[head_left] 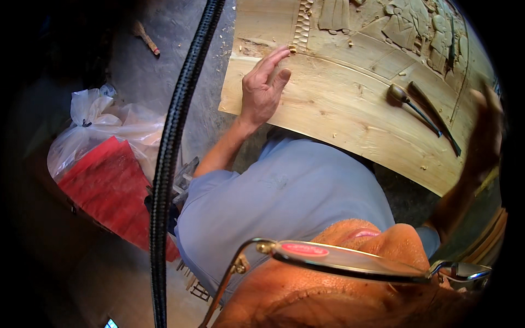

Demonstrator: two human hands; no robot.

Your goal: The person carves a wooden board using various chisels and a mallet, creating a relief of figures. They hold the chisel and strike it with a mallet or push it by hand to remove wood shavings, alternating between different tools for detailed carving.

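Note:
A large pale wooden panel (339,106) with carved figures in relief lies in front of me. My left hand (263,85) rests near its left edge, fingers stretched out and thumb apart, holding nothing. Its fingertips are beside a small wood chip at the end of a scalloped carved border (302,27). At the far right my right hand (486,128) is raised, dark and smeared by motion, so its fingers are not clear. Nearest to it on the panel lie a carving gouge (398,94) with a rounded wooden handle and a slimmer dark carving tool (437,119).
Another dark slim tool (451,46) lies on the carving. Wood chips are scattered about. To the left, on the grey floor (136,71), are a small brush (145,39), a clear plastic bag (87,117) and a red sheet-like thing (109,177). A black braided cable (175,131) crosses the view.

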